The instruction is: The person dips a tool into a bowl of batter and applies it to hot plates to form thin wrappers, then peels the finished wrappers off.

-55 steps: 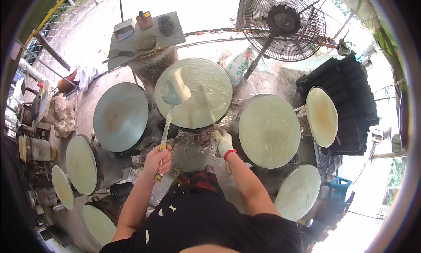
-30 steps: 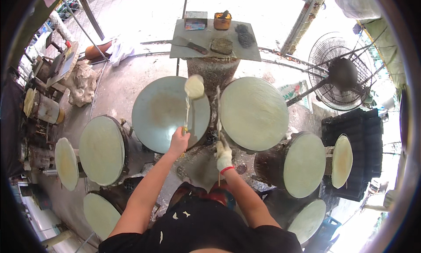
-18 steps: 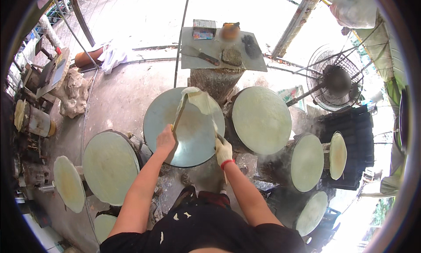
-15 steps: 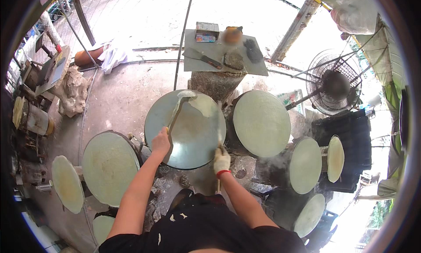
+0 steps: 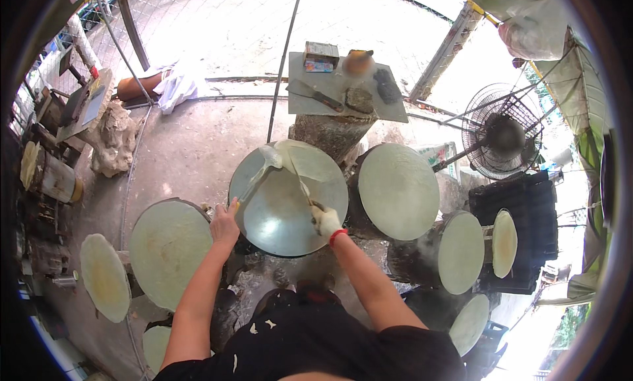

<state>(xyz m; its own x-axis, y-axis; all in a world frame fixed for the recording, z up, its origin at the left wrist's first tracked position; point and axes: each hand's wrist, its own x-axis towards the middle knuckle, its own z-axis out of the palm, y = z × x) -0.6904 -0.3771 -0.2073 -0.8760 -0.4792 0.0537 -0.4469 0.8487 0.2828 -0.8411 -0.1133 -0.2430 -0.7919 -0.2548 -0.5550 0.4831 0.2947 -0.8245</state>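
A round griddle (image 5: 283,226) lies right in front of me, its near part bare and shiny. Pale green batter (image 5: 315,163) covers its far right part. My left hand (image 5: 225,225), bare, grips the yellow end of a ladle (image 5: 270,158), whose bowl rests at the far edge of the batter. On my right hand (image 5: 326,221) is a white glove with a red band at the wrist. Its fingers are wrapped round a long-handled spreader (image 5: 302,183) that slants up to the left, its tip over the batter near the ladle; the tip's exact shape is unclear.
Batter-covered griddles stand left (image 5: 170,252) and right (image 5: 399,191), with several more around me. Beyond the middle griddle, a small table (image 5: 310,100) bears a wide-bladed knife (image 5: 322,98), a carton (image 5: 321,54) and dark lumps. A large fan (image 5: 504,131) stands at the right.
My left hand has moved left and slightly down with the ladle. The right hand has shifted up and left, and the spreader has swung from upright to a leftward slant over the batter.
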